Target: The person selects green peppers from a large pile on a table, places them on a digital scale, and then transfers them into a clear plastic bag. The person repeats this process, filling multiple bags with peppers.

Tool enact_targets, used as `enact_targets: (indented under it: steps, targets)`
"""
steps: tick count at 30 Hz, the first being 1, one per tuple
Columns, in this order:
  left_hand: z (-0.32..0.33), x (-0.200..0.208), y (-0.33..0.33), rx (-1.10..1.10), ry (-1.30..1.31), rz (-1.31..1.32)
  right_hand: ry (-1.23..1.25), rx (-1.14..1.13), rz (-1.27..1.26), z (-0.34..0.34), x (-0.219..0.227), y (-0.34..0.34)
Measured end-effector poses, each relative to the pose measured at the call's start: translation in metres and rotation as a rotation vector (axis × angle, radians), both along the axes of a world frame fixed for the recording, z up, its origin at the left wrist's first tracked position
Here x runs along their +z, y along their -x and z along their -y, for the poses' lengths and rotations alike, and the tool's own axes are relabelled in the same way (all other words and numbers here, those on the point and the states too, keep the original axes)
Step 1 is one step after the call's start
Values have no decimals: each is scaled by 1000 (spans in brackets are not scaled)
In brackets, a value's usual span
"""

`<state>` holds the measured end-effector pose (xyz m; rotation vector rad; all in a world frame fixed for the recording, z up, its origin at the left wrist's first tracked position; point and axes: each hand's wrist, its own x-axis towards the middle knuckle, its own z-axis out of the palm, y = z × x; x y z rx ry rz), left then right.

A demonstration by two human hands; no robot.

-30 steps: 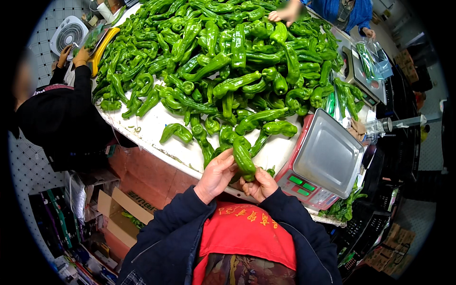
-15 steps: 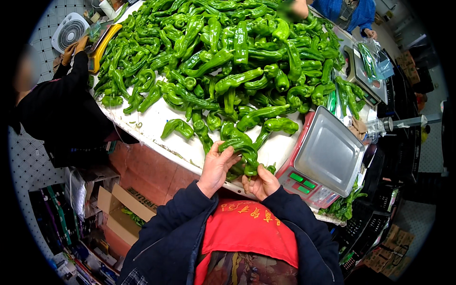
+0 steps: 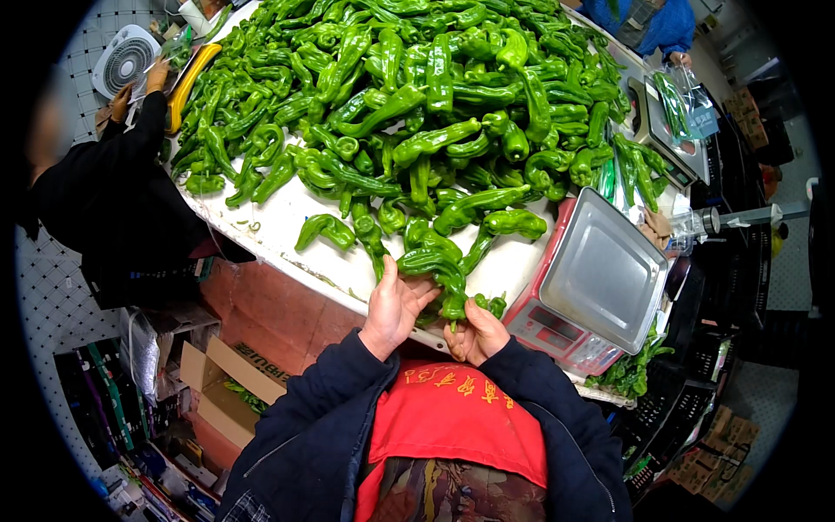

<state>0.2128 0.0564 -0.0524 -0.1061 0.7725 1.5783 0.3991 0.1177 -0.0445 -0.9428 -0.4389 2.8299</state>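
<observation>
A curved green pepper (image 3: pixel 442 271) hangs tilted between my two hands at the near edge of the white table, its stem end pointing toward me. My left hand (image 3: pixel 393 313) cradles its left side, thumb up against it and fingers tucked partly hidden underneath. The lower, stem end lies at the fingertips of my right hand (image 3: pixel 478 334), which are closed around it. Just beyond is a big heap of glossy green peppers (image 3: pixel 417 148). One bent pepper (image 3: pixel 324 230) rests apart, left of the others.
Right of my hands stands a red scale (image 3: pixel 600 274) with a metal pan. Another scale (image 3: pixel 665 143) holds bagged peppers farther off. At left, a person in black (image 3: pixel 130 191) works beside a yellow-edged scale (image 3: pixel 193 87). A carton (image 3: pixel 228 391) sits below the table.
My left thumb has lifted slightly off the pepper's top, and the pepper has shifted a little left. The red scale's green digits have gone dark. The far person's hand has left the heap.
</observation>
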Motion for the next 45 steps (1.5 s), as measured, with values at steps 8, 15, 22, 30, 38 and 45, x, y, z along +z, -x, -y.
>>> enact_targets:
  steps: [8, 15, 22, 30, 38, 45]
  targets:
    - [12, 12, 5, -88, -78, -103, -690, 453, 150, 12, 8, 16]
    - [45, -3, 60, 137, 169, -382, -1790, 199, 681, -12, 2, -12]
    - [48, -34, 72, -33, 277, -687, -2026, 425, 557, -12, -35, 4]
    - [32, -44, 83, -192, 275, -406, -1368, 214, 489, -28, -55, 0]
    - [29, -44, 77, -124, 192, -102, -394, -12, 170, -31, -65, -12]
    - [36, -50, 76, -137, 113, -9, -181, -228, -102, -29, -45, -4]
